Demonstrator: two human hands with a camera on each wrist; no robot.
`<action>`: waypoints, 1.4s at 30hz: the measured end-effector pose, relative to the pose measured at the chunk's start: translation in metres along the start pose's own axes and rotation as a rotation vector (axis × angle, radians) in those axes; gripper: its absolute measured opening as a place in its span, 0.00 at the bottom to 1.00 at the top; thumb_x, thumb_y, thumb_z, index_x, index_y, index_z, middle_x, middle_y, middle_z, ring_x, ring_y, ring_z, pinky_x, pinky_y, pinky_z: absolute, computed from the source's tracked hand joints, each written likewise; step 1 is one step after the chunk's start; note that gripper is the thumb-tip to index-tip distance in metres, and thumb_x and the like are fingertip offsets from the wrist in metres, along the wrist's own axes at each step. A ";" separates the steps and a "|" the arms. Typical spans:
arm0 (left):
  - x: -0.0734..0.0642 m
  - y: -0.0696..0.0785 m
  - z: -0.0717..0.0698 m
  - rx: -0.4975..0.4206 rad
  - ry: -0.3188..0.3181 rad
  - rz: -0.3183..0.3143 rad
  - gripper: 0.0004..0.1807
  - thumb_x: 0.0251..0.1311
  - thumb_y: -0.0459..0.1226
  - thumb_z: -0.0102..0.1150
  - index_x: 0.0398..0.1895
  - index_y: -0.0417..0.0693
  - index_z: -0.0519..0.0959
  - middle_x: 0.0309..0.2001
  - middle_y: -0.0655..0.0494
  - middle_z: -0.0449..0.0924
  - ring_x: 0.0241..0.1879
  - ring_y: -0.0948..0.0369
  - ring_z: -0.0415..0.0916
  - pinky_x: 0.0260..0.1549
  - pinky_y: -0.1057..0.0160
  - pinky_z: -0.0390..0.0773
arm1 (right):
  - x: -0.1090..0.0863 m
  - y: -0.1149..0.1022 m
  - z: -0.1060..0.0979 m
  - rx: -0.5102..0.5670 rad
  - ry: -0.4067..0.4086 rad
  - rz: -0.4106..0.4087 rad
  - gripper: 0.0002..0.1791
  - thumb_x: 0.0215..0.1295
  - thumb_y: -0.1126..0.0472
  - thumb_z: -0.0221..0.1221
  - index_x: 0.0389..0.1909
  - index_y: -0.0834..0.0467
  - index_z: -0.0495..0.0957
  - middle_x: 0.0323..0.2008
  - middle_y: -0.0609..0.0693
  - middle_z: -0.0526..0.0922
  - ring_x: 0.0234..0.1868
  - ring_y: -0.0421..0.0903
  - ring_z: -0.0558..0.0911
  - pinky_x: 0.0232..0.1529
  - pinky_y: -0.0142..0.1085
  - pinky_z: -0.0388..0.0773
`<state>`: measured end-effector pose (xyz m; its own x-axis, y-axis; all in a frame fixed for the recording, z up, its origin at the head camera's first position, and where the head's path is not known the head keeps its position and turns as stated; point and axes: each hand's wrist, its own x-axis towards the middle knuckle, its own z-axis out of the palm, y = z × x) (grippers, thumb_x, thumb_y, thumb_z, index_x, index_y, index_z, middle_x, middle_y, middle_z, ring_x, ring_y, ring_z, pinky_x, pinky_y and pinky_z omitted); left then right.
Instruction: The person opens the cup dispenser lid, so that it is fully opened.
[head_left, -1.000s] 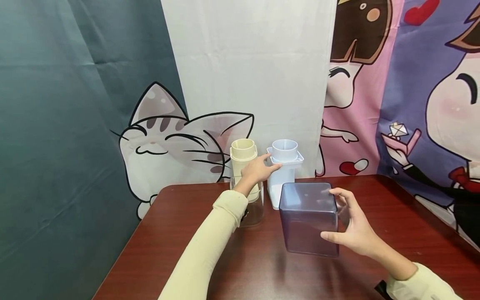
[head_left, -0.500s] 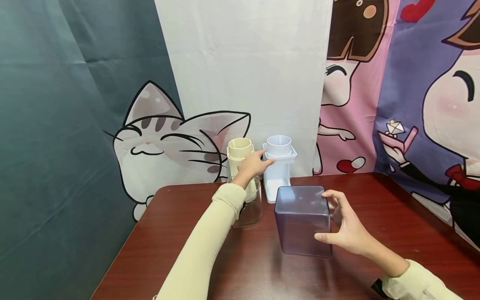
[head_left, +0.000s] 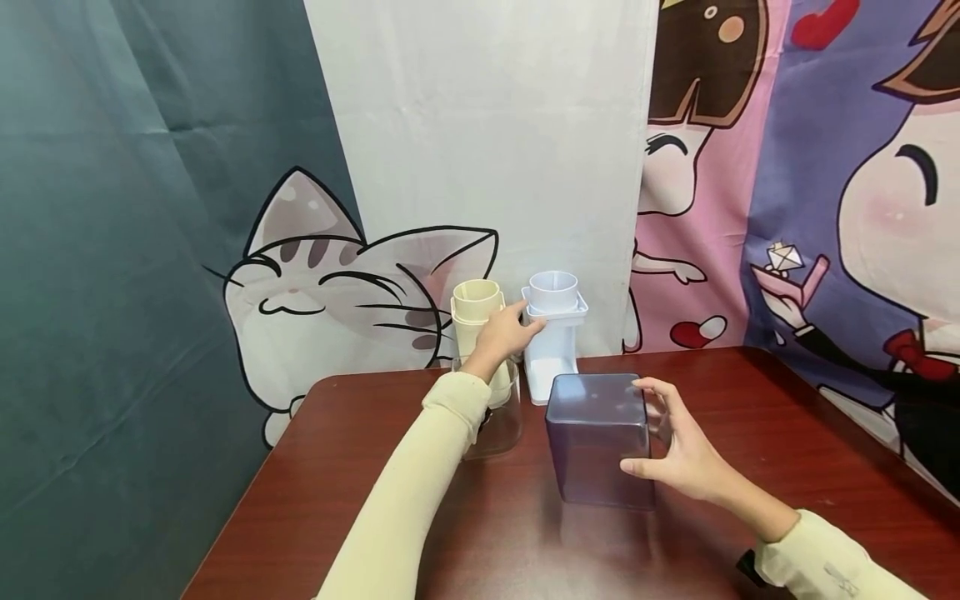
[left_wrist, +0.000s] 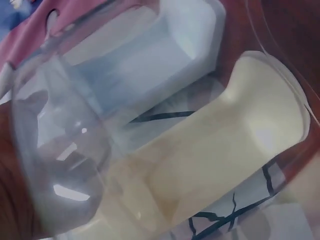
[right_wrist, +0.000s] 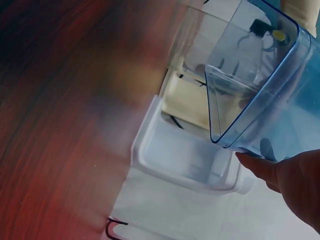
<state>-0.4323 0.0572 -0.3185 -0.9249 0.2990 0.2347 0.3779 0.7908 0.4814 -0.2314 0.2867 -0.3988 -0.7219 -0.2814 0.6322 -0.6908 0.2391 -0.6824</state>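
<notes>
My left hand (head_left: 504, 333) pinches the near left corner of the square collar on a light blue stand (head_left: 551, 342). This stand has a round ring on top and a flat foot on the table. To its left is a matching cream stand (head_left: 468, 321), partly behind my left hand, with a clear container (head_left: 506, 429) before it. My right hand (head_left: 686, 454) grips the right side of a translucent bluish-purple square container (head_left: 600, 454), thumb in front and fingers behind. The container's closed end faces up, and its rim (right_wrist: 214, 115) faces down in the right wrist view.
The reddish-brown table (head_left: 360, 467) ends at a back edge close to a printed cloth backdrop (head_left: 495, 125). Cartoon figures cover the cloth, including a cat (head_left: 300, 283) at left. Both stands are near that back edge.
The light blue stand has moved back and slightly left with my left hand, closer to the cream stand. The purple container has shifted slightly left with my right hand, and the view has shifted a little.
</notes>
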 end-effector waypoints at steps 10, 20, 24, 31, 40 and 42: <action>-0.045 -0.002 -0.033 -0.111 0.013 0.131 0.36 0.62 0.56 0.61 0.70 0.52 0.69 0.34 0.59 0.84 0.34 0.61 0.80 0.33 0.60 0.77 | 0.008 0.025 -0.004 -0.029 0.027 0.052 0.51 0.41 0.76 0.75 0.67 0.61 0.59 0.52 0.49 0.75 0.46 0.42 0.83 0.41 0.33 0.81; -0.099 -0.012 -0.037 -0.157 0.161 0.181 0.30 0.56 0.55 0.67 0.63 0.64 0.76 0.35 0.68 0.82 0.31 0.64 0.78 0.27 0.60 0.74 | 0.027 0.015 0.003 -0.217 0.096 0.132 0.47 0.37 0.74 0.77 0.62 0.65 0.65 0.53 0.52 0.71 0.42 0.45 0.78 0.44 0.37 0.79; -0.109 -0.024 -0.037 -0.122 0.270 0.201 0.30 0.54 0.52 0.69 0.63 0.68 0.76 0.37 0.68 0.82 0.23 0.67 0.72 0.20 0.61 0.71 | 0.036 0.017 0.004 -0.238 0.090 0.160 0.45 0.39 0.72 0.77 0.61 0.65 0.66 0.54 0.53 0.71 0.44 0.43 0.78 0.46 0.37 0.79; -0.119 -0.044 -0.034 -0.175 0.319 0.162 0.34 0.50 0.52 0.73 0.64 0.66 0.76 0.42 0.63 0.79 0.36 0.58 0.74 0.26 0.58 0.70 | 0.049 0.034 0.007 -0.242 0.082 0.189 0.44 0.40 0.70 0.78 0.62 0.63 0.67 0.59 0.54 0.70 0.48 0.31 0.76 0.48 0.30 0.76; -0.131 -0.064 -0.030 -0.174 0.350 0.138 0.38 0.46 0.50 0.76 0.64 0.64 0.73 0.44 0.63 0.77 0.37 0.59 0.73 0.27 0.57 0.71 | 0.049 0.087 0.004 -0.218 0.068 0.174 0.47 0.40 0.66 0.79 0.64 0.56 0.66 0.62 0.51 0.68 0.56 0.36 0.76 0.57 0.33 0.73; -0.132 -0.068 -0.031 -0.164 0.346 0.137 0.39 0.46 0.51 0.76 0.65 0.62 0.73 0.45 0.63 0.77 0.39 0.56 0.75 0.28 0.57 0.72 | 0.051 0.091 0.003 -0.203 0.064 0.177 0.47 0.41 0.65 0.79 0.64 0.55 0.66 0.64 0.52 0.68 0.58 0.43 0.76 0.59 0.44 0.73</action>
<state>-0.3347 -0.0519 -0.3561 -0.8075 0.1764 0.5629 0.5243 0.6521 0.5477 -0.3307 0.2912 -0.4299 -0.8289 -0.1603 0.5359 -0.5427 0.4625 -0.7011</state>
